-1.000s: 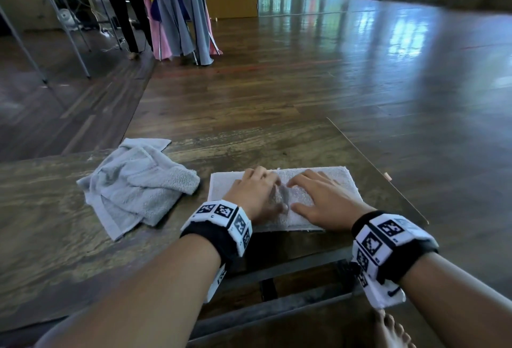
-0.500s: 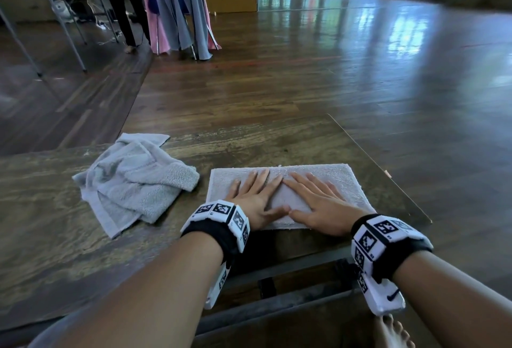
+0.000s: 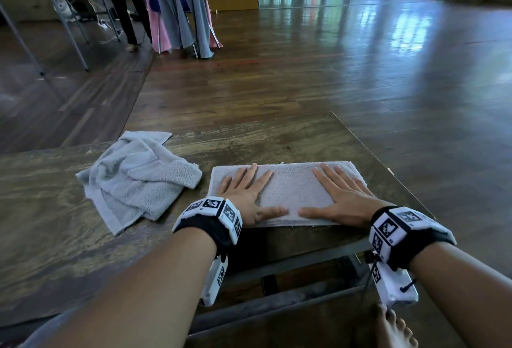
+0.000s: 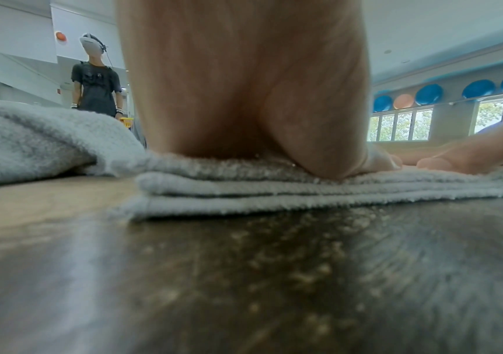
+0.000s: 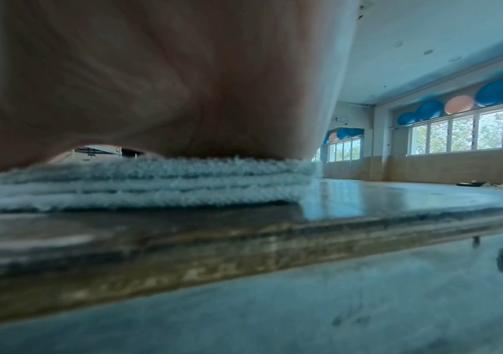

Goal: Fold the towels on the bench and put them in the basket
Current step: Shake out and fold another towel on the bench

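Wooden bench (image 3: 277, 139): folded towel (image 3: 288, 189) at near edge by right corner, flat under left hand (image 3: 243, 195) and right hand (image 3: 343, 198) (fingers spread); crumpled towel (image 3: 138, 175) just left, bare boards beyond.

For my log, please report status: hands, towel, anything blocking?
Left hand, right hand flat, pressing folded towel. Crumpled towel waiting alongside. No basket visible. Nothing blocking.

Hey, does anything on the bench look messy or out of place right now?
Only the crumpled towel: it lies bunched and unfolded on the bench, to the left of the folded towel. That one looks neat, both the left hand and right hand pressing flat on it. No basket is in view.
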The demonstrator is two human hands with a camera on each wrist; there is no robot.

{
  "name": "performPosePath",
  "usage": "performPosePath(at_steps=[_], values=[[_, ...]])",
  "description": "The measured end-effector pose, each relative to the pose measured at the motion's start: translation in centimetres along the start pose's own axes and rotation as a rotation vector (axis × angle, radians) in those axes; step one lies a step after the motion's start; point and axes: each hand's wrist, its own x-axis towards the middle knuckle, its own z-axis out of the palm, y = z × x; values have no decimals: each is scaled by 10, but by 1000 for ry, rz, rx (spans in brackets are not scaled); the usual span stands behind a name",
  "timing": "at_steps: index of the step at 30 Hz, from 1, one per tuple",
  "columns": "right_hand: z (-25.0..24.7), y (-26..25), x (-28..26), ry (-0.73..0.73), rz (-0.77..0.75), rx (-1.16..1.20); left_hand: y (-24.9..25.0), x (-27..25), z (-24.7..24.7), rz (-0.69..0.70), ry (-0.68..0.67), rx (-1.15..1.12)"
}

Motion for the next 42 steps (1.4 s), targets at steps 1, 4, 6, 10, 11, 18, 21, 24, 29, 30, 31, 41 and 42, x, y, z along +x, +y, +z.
performPosePath(at_steps=[1, 4, 6, 10, 11, 18, 21, 24, 29, 30, 31, 41, 42], values=[[-2, 3, -1, -2, 20, 4, -2, -1, 0, -4, 0, 1], [-6, 11, -3, -5, 75, 29, -7, -3, -2, -13, 2, 7], [-6, 14, -3, -8, 87, 12, -9, -4, -3, -17, 3, 8], [-8, 6, -4, 116, 61, -68, -11, -5, -4, -27, 6, 19], [-9, 1, -6, 192, 18, -93, -10, -6, -3, -30, 15, 22], [1, -46, -21, 190, -181, -83, -8, -13, -10, -75, 124, 2], [-5, -48, -24, 227, -86, -101, -14, -23, -15, -107, 165, 74], [-8, -46, -28, 338, -101, -106, -14, -33, -20, -96, 239, 56], [1, -46, -36, 278, -199, -55, -10, -53, -28, -18, 135, -143], [2, -45, -37, 260, -190, -48, -9, -56, -29, 14, 117, -204], [2, -43, -37, 252, -174, -31, -8, -58, -31, 45, 102, -255], [21, -21, -65, 139, -288, -161, -9, -66, -23, 183, 80, -183], [23, -20, -66, 179, -319, -175, -10, -66, -23, 202, 102, -185]])
